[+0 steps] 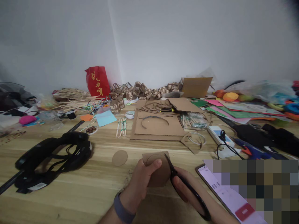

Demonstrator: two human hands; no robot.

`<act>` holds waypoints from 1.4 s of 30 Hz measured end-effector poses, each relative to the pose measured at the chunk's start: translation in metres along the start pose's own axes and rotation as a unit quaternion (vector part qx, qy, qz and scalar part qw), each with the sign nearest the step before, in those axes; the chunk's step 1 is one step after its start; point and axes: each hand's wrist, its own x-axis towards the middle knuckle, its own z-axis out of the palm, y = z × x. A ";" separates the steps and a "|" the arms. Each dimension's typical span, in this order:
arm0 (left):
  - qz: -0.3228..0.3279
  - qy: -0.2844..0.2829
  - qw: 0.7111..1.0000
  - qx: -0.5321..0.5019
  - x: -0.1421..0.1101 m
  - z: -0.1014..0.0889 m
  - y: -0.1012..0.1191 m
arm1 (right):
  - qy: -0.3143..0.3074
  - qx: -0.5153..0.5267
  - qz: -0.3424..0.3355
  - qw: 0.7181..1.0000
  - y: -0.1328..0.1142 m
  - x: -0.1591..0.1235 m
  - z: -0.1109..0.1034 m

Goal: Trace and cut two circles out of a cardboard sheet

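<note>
My left hand grips a piece of brown cardboard, its thumb lying over the top face. A curved line shows on that face near the thumb. In my right hand is a pair of black-handled scissors, with the blades at the cardboard's upper right edge. How far the blades are apart I cannot make out. A round cardboard disc lies on the table, left of my left hand.
Cardboard sheets lie beyond my hands, with a cut cardboard ring at their right corner. A phone rests at the right, near a power strip. Black headphone-like gear sits left. A red bag stands at the back.
</note>
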 end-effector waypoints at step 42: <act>-0.018 0.000 1.000 -0.025 -0.002 0.003 0.000 | -0.029 -0.011 -0.013 0.999 0.012 -0.002 0.002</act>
